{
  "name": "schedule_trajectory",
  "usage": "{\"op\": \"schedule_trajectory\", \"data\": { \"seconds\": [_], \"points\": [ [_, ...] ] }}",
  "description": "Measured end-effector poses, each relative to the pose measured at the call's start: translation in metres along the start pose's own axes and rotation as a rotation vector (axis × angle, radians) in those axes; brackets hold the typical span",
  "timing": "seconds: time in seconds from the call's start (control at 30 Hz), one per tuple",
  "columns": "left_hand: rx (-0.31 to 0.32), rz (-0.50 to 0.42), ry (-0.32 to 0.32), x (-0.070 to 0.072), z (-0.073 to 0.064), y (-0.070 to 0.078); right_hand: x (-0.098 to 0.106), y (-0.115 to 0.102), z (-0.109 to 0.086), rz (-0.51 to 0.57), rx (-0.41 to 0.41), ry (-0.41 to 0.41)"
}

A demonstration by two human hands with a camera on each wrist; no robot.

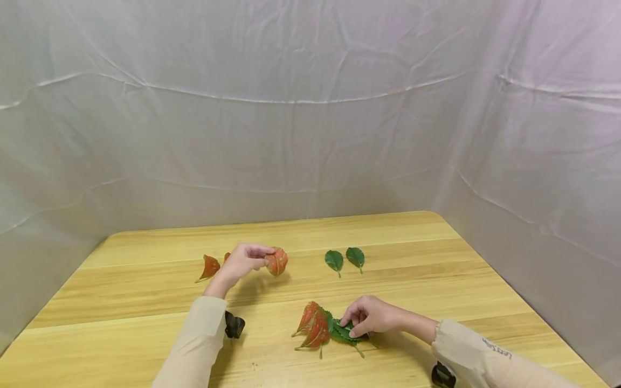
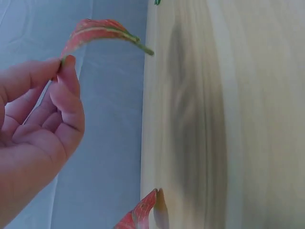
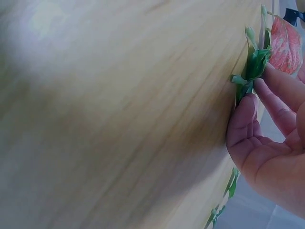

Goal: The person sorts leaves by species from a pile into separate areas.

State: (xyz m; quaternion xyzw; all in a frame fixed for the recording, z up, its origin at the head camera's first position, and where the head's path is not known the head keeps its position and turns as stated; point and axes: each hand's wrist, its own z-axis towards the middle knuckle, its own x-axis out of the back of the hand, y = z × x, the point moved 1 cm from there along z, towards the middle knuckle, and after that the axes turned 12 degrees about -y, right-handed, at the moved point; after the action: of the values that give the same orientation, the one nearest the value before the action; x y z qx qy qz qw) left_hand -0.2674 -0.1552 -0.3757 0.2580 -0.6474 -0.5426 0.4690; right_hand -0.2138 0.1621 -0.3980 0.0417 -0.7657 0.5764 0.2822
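My left hand (image 1: 245, 262) pinches a red leaf (image 1: 277, 262) by its edge and holds it above the table. In the left wrist view this leaf (image 2: 102, 31) hangs with its green stem pointing away from the fingertips. Near the front, my right hand (image 1: 373, 316) has thumb and fingers on a green leaf (image 1: 344, 332) in a small pile. The right wrist view shows green leaves (image 3: 257, 62) at those fingertips; how many are gripped is hidden. Several red leaves (image 1: 315, 328) overlap the pile's left side.
Two green leaves (image 1: 333, 260) lie side by side farther back on the wooden table (image 1: 160, 312). A red leaf (image 1: 211, 267) lies at the back left, and another is partly hidden behind my left hand. Pale fabric (image 1: 310, 140) walls stand behind and beside the table.
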Motion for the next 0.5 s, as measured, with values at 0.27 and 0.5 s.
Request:
{"op": "schedule_trajectory", "data": {
  "seconds": [0.27,0.5],
  "points": [
    [0.101,0.022,0.089,0.011,0.000,0.003,-0.001,0.001,0.001,0.030,-0.035,0.022],
    [0.165,0.009,0.101,0.015,0.004,-0.002,-0.004,-0.001,0.002,0.031,-0.083,0.046]
  ]
}}
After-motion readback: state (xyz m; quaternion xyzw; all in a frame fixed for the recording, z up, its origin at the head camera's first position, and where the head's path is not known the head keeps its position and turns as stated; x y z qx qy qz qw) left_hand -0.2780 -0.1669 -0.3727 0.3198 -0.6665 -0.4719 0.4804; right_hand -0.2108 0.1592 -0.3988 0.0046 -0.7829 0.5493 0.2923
